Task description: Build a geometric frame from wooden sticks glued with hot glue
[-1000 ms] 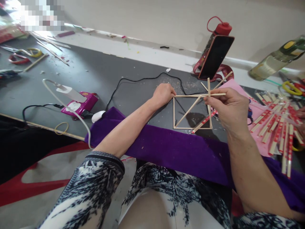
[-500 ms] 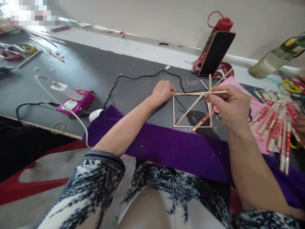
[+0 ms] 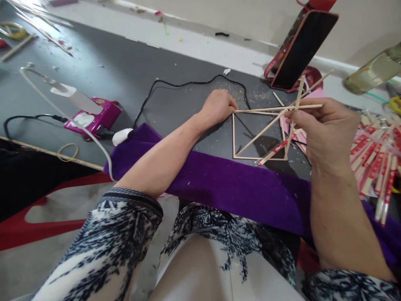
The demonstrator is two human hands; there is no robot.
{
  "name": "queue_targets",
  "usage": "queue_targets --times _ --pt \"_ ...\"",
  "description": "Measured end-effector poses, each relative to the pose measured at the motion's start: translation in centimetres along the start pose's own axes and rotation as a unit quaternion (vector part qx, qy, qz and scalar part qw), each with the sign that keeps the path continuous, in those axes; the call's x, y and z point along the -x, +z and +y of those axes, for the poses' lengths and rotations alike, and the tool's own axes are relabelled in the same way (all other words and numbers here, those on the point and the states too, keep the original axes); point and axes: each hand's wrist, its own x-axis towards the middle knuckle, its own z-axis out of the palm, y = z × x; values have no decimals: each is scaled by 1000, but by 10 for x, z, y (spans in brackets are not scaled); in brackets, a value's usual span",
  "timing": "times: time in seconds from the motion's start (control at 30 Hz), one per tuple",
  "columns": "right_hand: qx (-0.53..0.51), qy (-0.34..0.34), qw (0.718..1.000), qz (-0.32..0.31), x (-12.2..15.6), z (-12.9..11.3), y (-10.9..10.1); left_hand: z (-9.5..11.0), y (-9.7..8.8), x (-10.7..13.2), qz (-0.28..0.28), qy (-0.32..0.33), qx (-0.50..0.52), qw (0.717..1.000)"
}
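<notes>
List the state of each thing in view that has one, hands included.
Square frame of thin wooden sticks, held by both hands, one diagonal in place.
Left hand, pinched on its top-left corner.
Right hand, closed on crossed sticks at its top-right corner.
Black phone in red case, propped tilted, screen dark.
Pink glue gun, lying down, cord attached.
Red-and-white paper-sleeved chopsticks, heaped, wrapped.
</notes>
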Motion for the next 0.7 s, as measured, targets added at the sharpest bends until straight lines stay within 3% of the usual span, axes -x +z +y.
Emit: queue_targets --times 0.33,0.7 --pt "3 6 1000 4 0 0 -1 -1 -2 4 3 -24 -46 999" --pt "2 10 1000 -2 3 0 -2 -2 -11 9 -34 -11 -44 998"
